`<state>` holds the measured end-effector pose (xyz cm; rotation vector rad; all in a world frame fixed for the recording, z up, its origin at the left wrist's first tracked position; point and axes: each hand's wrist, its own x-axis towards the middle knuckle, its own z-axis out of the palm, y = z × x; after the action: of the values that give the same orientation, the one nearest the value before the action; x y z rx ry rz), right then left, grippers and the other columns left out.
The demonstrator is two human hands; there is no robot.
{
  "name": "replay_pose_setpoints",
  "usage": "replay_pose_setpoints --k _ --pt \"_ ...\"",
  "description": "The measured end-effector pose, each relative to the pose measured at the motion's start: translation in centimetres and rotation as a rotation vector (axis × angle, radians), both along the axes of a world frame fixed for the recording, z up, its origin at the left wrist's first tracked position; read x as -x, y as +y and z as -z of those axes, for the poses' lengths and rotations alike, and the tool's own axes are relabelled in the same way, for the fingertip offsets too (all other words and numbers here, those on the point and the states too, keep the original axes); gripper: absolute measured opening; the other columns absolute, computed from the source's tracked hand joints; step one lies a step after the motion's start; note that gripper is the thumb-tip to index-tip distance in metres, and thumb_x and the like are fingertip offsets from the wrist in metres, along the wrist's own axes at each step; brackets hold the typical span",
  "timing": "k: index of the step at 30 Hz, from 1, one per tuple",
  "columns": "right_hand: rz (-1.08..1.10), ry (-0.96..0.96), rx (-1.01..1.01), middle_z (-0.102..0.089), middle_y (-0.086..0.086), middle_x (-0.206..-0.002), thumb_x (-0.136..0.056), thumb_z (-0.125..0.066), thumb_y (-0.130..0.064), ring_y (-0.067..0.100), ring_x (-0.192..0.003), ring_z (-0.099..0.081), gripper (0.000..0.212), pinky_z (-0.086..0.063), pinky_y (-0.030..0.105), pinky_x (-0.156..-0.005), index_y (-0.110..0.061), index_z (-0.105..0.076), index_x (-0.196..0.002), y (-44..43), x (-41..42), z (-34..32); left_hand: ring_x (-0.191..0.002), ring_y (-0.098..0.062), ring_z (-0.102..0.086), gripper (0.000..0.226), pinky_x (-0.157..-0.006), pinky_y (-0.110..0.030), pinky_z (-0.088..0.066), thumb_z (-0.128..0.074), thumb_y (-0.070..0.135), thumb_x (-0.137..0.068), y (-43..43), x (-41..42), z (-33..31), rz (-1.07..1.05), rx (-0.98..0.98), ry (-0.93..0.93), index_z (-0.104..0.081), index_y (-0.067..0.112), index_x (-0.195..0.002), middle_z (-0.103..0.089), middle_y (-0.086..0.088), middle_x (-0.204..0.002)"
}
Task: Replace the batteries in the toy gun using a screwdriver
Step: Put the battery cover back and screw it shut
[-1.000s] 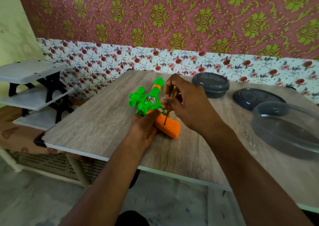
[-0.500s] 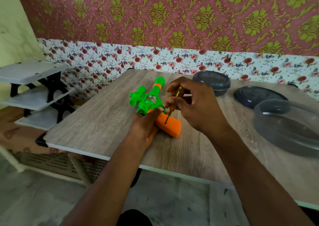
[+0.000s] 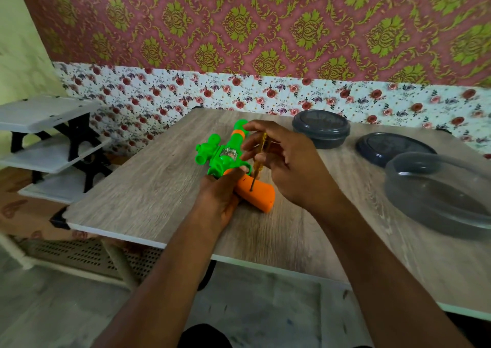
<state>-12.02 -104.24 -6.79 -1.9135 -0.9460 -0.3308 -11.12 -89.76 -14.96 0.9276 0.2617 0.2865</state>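
Pinching a slim amber-handled screwdriver (image 3: 259,159) near upright, the right hand (image 3: 289,169) sets its tip on the toy gun (image 3: 233,161)'s smooth orange grip, while the left hand (image 3: 220,199) clasps that glossy green-bodied plastic toy on the wood-grain table (image 3: 148,193).

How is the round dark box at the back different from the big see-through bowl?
The dark box is opaque grey, while the see-through bowl lets the table show through. The dark box has its lid on; the see-through bowl is open. The dark box looks smaller and sits farther back. Both are round and rest on the table.
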Motion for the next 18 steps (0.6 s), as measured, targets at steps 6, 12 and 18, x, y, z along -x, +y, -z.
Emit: replay_pose_setpoints --k 6,12,18 --pt "0.067 -0.194 0.111 -0.075 0.001 -0.09 -0.088 -0.069 -0.001 0.01 -0.086 -0.073 0.046 -0.06 0.031 -0.088 -0.019 -0.067 -0.131 1.2 -0.2 -1.1 -0.067 -0.017 -0.073 0.025 -0.066 -0.036 -0.063 -0.056 -0.011 -0.096 -0.1 -0.1 0.0 -0.006 -0.019 0.003 -0.065 0.003 -0.114 -0.073 -0.018 -0.096" --pt "0.129 -0.265 0.1 -0.072 0.001 -0.077 -0.08 -0.083 -0.019 0.014 -0.073 -0.07 0.022 -0.061 0.038 -0.074 -0.016 -0.072 -0.099 1.6 -0.6 -1.2 -0.061 -0.013 -0.072 0.024 -0.06 -0.033 -0.062 -0.06 -0.011 -0.094 -0.1 0.1 -0.3 -0.028 -0.001 0.002 -0.064 0.001 -0.114 -0.072 -0.016 -0.09" --pt "0.184 -0.246 0.147 -0.057 -0.007 -0.073 -0.082 -0.082 -0.027 0.013 -0.065 -0.057 0.024 -0.05 0.03 -0.062 -0.016 -0.062 -0.09 1.2 -0.5 -1.3 -0.057 -0.012 -0.072 0.022 -0.053 -0.03 -0.061 -0.058 -0.013 -0.094 -0.2 0.2 -0.3 -0.02 -0.003 0.006 -0.064 0.004 -0.107 -0.075 -0.007 -0.072"
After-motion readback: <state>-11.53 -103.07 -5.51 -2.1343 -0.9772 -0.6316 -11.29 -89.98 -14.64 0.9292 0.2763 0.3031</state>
